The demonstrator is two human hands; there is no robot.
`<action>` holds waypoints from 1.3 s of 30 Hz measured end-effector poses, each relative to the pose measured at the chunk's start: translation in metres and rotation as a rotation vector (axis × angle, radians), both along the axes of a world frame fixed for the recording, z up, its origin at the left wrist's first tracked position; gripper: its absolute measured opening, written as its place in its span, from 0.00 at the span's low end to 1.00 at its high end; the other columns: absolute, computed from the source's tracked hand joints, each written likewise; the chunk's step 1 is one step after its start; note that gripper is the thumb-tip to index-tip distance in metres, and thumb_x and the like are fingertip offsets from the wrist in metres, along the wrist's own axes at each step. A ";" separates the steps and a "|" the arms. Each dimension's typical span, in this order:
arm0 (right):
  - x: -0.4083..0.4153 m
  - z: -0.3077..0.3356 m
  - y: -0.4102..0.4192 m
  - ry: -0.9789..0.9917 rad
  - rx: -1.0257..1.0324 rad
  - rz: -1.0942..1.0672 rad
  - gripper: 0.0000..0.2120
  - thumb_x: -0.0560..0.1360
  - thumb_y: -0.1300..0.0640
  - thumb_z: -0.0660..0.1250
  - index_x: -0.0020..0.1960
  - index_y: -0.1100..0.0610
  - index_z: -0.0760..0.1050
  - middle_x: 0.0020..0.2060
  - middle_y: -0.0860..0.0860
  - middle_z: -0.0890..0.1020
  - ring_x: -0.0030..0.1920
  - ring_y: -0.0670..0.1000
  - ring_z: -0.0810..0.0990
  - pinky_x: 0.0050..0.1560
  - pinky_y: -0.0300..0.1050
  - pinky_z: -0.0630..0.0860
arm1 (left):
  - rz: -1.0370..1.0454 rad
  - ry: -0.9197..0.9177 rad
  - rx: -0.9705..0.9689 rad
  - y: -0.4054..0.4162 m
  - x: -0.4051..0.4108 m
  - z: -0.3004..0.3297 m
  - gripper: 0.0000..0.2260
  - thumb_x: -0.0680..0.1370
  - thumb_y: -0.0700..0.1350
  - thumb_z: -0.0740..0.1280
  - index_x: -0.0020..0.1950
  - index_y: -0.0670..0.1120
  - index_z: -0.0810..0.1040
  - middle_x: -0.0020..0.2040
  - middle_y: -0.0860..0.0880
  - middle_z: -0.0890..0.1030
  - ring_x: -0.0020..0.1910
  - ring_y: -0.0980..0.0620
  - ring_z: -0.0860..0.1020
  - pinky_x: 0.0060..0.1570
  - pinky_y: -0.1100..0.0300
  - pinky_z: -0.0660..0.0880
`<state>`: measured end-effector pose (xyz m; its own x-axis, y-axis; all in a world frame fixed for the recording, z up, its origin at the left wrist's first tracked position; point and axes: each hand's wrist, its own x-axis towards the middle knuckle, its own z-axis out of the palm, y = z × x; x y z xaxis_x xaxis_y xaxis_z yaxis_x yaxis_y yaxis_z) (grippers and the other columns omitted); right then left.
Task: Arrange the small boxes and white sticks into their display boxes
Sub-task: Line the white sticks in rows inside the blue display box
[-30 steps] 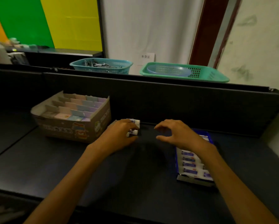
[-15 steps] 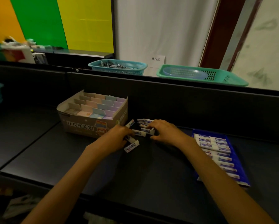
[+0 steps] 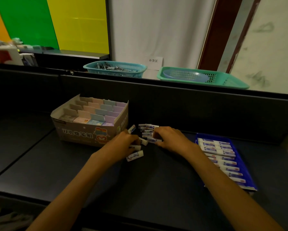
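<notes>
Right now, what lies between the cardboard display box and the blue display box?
In the head view, loose white sticks, with both hands, left hand and right hand, on them.

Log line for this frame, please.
left hand: grips white sticks | right hand: on pile | blue display box: part-filled

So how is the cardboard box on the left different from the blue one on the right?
The cardboard box is tall-walled, with pastel small boxes standing in tiered rows; the blue display box is shallow, with white sticks lying flat in one column. The cardboard box is beige with cartoon print, the other plain blue. Both sit on the dark shelf.
</notes>
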<state>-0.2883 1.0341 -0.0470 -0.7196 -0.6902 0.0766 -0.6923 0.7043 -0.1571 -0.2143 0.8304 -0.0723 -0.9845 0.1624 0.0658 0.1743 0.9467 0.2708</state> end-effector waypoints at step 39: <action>-0.002 0.019 0.162 -0.321 -0.942 -0.130 0.07 0.75 0.59 0.67 0.53 0.56 0.74 0.47 0.52 0.82 0.49 0.48 0.82 0.48 0.42 0.80 | -0.197 0.258 0.362 0.125 -0.032 0.038 0.14 0.76 0.47 0.68 0.61 0.50 0.76 0.55 0.54 0.78 0.48 0.62 0.76 0.45 0.73 0.72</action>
<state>-0.2901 1.1957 -0.0284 -0.8675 -0.3627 0.3405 -0.4460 0.2636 -0.8554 -0.2465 0.9555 -0.0346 -0.8815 0.2660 0.3902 0.4457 0.7417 0.5013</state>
